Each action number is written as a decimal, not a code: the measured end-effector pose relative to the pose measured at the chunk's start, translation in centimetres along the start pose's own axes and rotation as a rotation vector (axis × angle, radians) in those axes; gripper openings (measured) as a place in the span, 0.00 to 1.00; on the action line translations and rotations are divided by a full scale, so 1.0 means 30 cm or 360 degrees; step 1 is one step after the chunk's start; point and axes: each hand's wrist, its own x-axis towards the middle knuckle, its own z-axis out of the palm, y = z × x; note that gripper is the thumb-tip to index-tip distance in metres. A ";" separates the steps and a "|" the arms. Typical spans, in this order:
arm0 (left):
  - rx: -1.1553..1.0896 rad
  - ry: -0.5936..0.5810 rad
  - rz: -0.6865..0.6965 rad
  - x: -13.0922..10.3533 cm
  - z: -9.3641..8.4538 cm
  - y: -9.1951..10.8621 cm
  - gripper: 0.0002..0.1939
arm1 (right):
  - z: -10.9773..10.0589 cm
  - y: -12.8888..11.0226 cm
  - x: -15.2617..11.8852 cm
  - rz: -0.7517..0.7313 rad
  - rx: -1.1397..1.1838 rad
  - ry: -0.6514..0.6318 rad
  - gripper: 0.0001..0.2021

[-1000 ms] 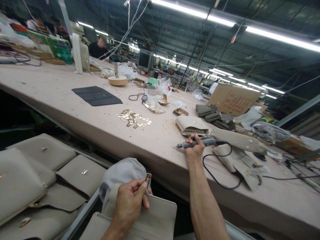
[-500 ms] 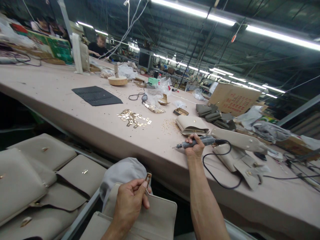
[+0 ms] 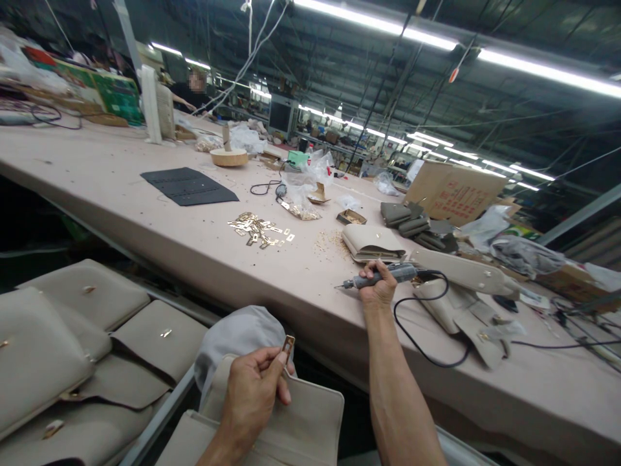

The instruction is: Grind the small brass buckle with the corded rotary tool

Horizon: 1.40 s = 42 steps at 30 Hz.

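My left hand (image 3: 250, 395) is closed around a small gold metal clasp (image 3: 288, 345), pinched between thumb and fingers so that it sticks up just above the knuckles, over the beige bag (image 3: 301, 424) lying in my lap below the table edge. My right hand (image 3: 378, 288) rests on the table (image 3: 97, 175) and is wrapped around a grey electric screwdriver (image 3: 376, 278), its thin bit pointing left and its black cord (image 3: 422, 336) looping off to the right. The clasp and the tool tip are well apart.

Beyond the tool lies a folded beige bag piece (image 3: 371, 243), and further left a loose pile of gold metal parts (image 3: 257, 228). A small open box (image 3: 350, 217) sits behind them; it seems to hold tiny screws, though I can't make them out clearly. A clear plastic bag (image 3: 303, 194) holds more gold pieces. The clasp looks like a flat rectangular frame with a bright brass finish.
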 end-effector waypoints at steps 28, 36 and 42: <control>-0.0053 0.0045 -0.0005 -0.013 0.006 0.012 0.19 | -0.002 -0.002 0.000 -0.0019 -0.0018 0.0022 0.13; 0.0024 0.0007 0.0000 -0.001 -0.003 -0.007 0.20 | 0.019 -0.021 -0.009 0.0019 0.0047 0.0019 0.14; -0.0048 -0.0086 -0.0080 0.005 0.000 0.014 0.18 | 0.104 -0.090 -0.130 0.0097 0.0114 -0.0087 0.12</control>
